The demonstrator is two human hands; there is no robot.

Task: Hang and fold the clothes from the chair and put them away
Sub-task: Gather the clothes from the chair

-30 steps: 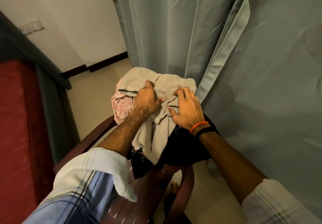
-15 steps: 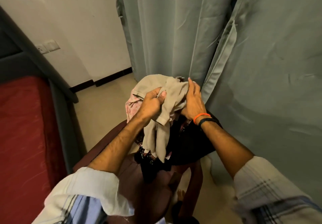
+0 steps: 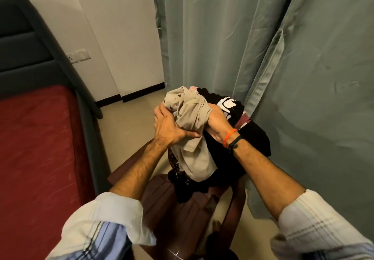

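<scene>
- The left hand grips the beige garment with the thumb pressed across a fold of cloth and the fingers wrapped behind the bundle.
- The right hand holds the same garment from the other side; its fingers are hidden inside the cloth, so I judge a closed grasp from the way the fabric bunches around them, but the exact fingers I cannot tell.
- Two hands on one piece probably serve to gather it and lift it free of the pile without dragging the other clothes along.
- The beige garment is raised above the chair; its lower part hangs down and touches, or nearly touches, the dark clothes below.
- The right wrist wears two bands, one orange and one black.
- Under the hands lies a black garment with a white print, and a dark patterned cloth hangs at the front of the pile. A bit of pink cloth shows behind the beige one. So I count at least four garments, one in the hands and three on the chair.
- One dark brown chair carries the pile, just beside the grey-green curtains.
- On the left stands one bed with a red cover, a likely surface for folding.
</scene>
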